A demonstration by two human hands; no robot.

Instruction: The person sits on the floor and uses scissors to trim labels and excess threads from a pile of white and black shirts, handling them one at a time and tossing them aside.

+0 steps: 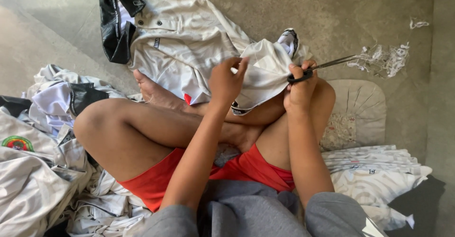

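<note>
Two hands, left hand point(226, 81) pinching white garment point(265, 71), right hand point(299, 87) holding scissors point(322, 67) beside it

Home garment workspace, bare concrete floor point(294, 4), piled white uniform shirts point(28, 185), thread scraps point(384, 59)

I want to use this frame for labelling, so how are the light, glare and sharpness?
Head view: soft daylight, no harsh glare; the white shirt is bright but keeps its folds; left hand, right hand and scissors are fairly sharp; edges bend slightly.
</note>
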